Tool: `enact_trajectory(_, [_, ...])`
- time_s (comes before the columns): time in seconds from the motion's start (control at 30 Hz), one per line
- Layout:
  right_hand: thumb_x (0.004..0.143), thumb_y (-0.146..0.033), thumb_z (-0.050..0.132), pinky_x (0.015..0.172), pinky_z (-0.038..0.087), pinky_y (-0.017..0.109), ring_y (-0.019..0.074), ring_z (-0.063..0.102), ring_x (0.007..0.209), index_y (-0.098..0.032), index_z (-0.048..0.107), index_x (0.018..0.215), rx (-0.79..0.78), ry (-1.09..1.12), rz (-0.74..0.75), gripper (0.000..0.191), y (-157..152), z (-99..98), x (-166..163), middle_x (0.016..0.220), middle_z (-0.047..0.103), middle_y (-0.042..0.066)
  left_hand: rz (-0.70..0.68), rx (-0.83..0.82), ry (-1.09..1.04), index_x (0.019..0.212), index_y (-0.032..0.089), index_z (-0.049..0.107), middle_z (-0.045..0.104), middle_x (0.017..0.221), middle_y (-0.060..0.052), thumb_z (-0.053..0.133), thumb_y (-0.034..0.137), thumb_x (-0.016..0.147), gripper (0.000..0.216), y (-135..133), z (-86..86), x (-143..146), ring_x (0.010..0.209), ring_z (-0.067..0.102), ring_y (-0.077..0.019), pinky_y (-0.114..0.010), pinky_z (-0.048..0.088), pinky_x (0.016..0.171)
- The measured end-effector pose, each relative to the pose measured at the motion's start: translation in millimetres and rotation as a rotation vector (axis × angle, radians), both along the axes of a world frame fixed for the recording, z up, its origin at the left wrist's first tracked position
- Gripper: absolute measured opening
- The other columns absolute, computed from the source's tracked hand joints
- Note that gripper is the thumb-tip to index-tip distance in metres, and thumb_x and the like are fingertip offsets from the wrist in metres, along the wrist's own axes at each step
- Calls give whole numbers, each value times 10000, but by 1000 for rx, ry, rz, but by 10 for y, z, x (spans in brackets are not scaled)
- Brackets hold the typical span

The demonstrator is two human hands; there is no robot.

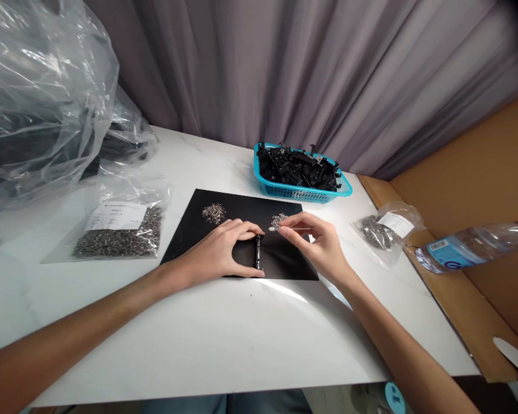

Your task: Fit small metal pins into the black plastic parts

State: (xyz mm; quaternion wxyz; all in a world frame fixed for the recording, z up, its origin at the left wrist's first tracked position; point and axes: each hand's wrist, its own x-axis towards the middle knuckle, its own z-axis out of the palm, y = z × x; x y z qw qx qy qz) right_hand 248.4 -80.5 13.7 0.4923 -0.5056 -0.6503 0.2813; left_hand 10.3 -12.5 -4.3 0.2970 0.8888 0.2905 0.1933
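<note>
Far left, a large clear plastic bag, film crumpled and glossy, dark contents dimly visible through it. Below it, a labelled bag lies flat on the white tabletop, a smooth surface with faint grey marbling; its transparent film is packed with small metallic pieces, and a white paper label covers part of the face, print too small to read. Next, a thin rectangular black mat, matte. Towards its left far side sits a loose, low heap of shiny metal bits, the left pile. Left hand: thumb and fingers curved in a C, bracing the two ends of a narrow black part, which stands over the mat between the hands; its long body looks hard, with notched edges and bright glints. The blue basket, rounded rectangle with perforated plastic walls, is beyond the mat, heaped with angular black pieces. Behind, a grey-purple curtain hangs in soft vertical folds. The right pile, also metallic, is partly hidden by the right hand, whose thumb and forefinger pinch a slender pale-tipped stick. Farther right, a small labelled bag of metallic pieces, then a clear bottle, ribbed and blue-labelled, on its side.
</note>
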Motion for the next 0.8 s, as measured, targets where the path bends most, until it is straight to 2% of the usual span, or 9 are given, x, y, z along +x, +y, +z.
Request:
enact_trajectory(0.1, [923,-397,743,713,520,314,181,639,813,-213,705,872,31,78,-8,195,20,6,36,930,709,44,-6,-5,0,1286,279,607,667,1246,-59,821,653,718,712,-3,8,-6,1214,595,-307,-495,420,1128])
enact_trajectory(0.23, [1031,-439,573,760,485,320,173,588,789,-214,624,829,66,21,-61,307,42,-37,10,845,624,29,14,20,-4,1273,274,620,667,1208,-64,831,647,707,709,-23,59,-6,1196,576,-308,-480,445,1073])
enact_trajectory(0.37, [1076,-513,414,705,480,307,163,565,700,-221,585,921,-52,35,28,373,33,-110,-64,801,576,9,71,55,-12,1266,284,615,673,1159,-53,835,678,678,741,-35,98,-13,1192,517,-315,-488,417,1062])
enact_trajectory(0.47, [1062,-536,434,648,433,292,157,529,681,-210,620,958,-126,-17,24,389,21,-169,-118,785,566,2,88,69,-16,1267,286,609,667,1141,-52,839,686,664,758,-37,111,-18,1158,516,-312,-479,415,1036])
enact_trajectory(0.57, [1029,-563,500,605,365,287,151,485,668,-196,670,910,-196,-68,27,422,4,-200,-179,731,531,-12,88,121,-33,1252,271,599,665,1116,-55,834,688,671,753,-37,119,-19,1115,537,-301,-463,412,1018])
enact_trajectory(0.67, [982,-619,552,567,308,283,135,434,625,-185,674,845,-290,-9,109,471,-21,-189,-253,689,511,-24,91,169,-52,1237,263,595,663,1101,-52,822,684,688,728,-39,120,-22,1088,557,-292,-458,406,1017])
enact_trajectory(0.8, [907,-663,634,566,321,269,124,444,621,-179,691,882,-393,155,226,487,-49,-147,-331,712,551,-21,113,185,-58,1258,266,584,654,1115,-62,835,661,690,736,-50,101,-34,1109,536,-304,-462,422,1010])
